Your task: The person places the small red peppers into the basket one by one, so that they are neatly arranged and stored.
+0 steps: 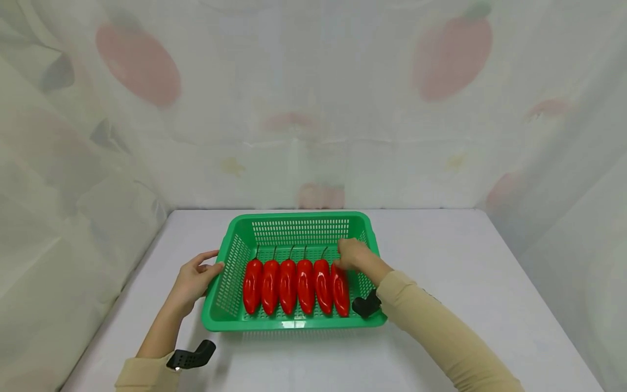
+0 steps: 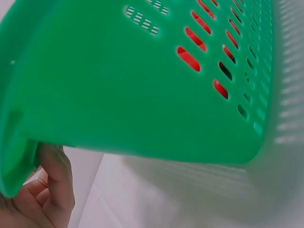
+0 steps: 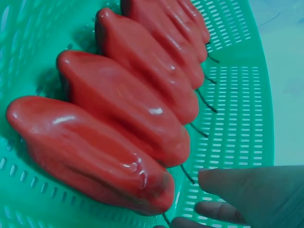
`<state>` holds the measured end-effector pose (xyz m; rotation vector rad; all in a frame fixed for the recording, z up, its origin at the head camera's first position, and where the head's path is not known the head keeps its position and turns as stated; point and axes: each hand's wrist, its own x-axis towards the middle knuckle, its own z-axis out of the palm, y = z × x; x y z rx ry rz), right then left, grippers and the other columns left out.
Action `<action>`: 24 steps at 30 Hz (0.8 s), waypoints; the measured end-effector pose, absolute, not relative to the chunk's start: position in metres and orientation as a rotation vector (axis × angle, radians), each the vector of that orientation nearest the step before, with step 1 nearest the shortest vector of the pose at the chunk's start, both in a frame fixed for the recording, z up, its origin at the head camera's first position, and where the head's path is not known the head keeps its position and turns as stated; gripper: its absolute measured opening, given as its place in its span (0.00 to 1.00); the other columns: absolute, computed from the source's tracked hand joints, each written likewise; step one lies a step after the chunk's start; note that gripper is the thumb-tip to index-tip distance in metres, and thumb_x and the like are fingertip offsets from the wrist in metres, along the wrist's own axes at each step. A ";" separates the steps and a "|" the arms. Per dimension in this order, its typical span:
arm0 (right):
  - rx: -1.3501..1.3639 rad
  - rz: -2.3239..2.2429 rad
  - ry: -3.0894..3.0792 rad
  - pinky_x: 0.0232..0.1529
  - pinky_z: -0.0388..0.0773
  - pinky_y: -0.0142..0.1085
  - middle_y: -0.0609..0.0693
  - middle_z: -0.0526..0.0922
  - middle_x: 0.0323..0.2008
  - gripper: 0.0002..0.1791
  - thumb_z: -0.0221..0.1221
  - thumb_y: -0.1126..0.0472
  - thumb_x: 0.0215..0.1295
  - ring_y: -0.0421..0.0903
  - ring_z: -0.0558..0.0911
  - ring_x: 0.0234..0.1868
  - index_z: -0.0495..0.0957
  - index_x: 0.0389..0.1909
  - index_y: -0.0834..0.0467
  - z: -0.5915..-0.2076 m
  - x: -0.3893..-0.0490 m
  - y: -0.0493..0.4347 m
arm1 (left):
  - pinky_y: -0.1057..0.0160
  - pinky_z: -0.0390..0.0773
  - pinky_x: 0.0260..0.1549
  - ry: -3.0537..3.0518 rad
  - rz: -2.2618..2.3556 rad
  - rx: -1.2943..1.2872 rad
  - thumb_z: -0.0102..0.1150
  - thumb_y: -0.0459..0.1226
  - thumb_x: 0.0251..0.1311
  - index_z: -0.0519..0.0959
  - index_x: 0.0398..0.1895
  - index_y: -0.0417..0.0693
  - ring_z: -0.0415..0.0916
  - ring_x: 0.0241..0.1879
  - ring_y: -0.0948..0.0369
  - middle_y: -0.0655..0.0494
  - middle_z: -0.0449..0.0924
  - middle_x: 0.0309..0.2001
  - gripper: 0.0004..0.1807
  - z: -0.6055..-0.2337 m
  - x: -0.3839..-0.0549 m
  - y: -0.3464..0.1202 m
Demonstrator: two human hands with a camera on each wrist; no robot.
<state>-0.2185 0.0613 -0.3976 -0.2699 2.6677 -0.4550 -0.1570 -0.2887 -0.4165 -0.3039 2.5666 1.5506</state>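
Observation:
Several glossy red peppers (image 1: pixel 287 286) lie side by side in a green plastic basket (image 1: pixel 301 216), their thin dark stems toward its far side. My left hand (image 1: pixel 192 277) grips the basket's left rim; in the left wrist view its fingers (image 2: pixel 58 190) curl under the edge. My right hand (image 1: pixel 355 255) reaches inside, over the stem end of the rightmost pepper (image 1: pixel 340 296). In the right wrist view that pepper (image 3: pixel 95 156) lies nearest, and the right hand's fingertips (image 3: pixel 205 178) are spread apart close to its stem. The bottom frame edge hides part of this hand.
The basket stands on a white table (image 1: pixel 441 305). Pale fabric with fruit prints (image 1: pixel 294 65) hangs behind and on both sides. A black device (image 1: pixel 192 356) is strapped at the left wrist, and another (image 1: pixel 364 305) at the right overlaps the basket's near right corner.

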 end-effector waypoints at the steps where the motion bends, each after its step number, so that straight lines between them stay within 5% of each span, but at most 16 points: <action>1: -0.276 -0.472 2.678 0.18 0.74 0.32 0.59 0.78 0.39 0.17 0.58 0.56 0.61 0.46 0.79 0.18 0.72 0.44 0.63 -0.396 -0.218 0.061 | 0.60 0.82 0.29 2.573 1.546 -0.299 0.52 0.48 0.63 0.58 0.67 0.45 0.80 0.29 0.60 0.41 0.77 0.40 0.32 -0.416 -0.157 -0.289; 10: -0.390 -0.513 2.763 0.32 0.75 0.37 0.54 0.80 0.36 0.18 0.59 0.53 0.60 0.46 0.76 0.32 0.74 0.45 0.61 -0.388 -0.216 0.064 | 0.63 0.82 0.27 2.663 1.481 -0.241 0.50 0.49 0.64 0.59 0.67 0.44 0.79 0.29 0.61 0.41 0.75 0.40 0.32 -0.417 -0.154 -0.289; 16: -0.481 -0.678 2.786 0.24 0.72 0.32 0.50 0.80 0.25 0.17 0.59 0.55 0.61 0.41 0.75 0.22 0.75 0.45 0.62 -0.381 -0.213 0.072 | 0.64 0.80 0.23 2.776 1.364 -0.158 0.49 0.52 0.63 0.61 0.65 0.44 0.78 0.25 0.61 0.41 0.76 0.38 0.32 -0.422 -0.154 -0.293; 24: -0.568 -0.794 2.837 0.24 0.73 0.32 0.52 0.81 0.31 0.16 0.57 0.55 0.62 0.41 0.76 0.23 0.75 0.45 0.63 -0.373 -0.209 0.090 | 0.64 0.79 0.22 2.862 1.266 -0.051 0.46 0.54 0.64 0.63 0.64 0.44 0.79 0.25 0.61 0.42 0.77 0.37 0.31 -0.424 -0.153 -0.297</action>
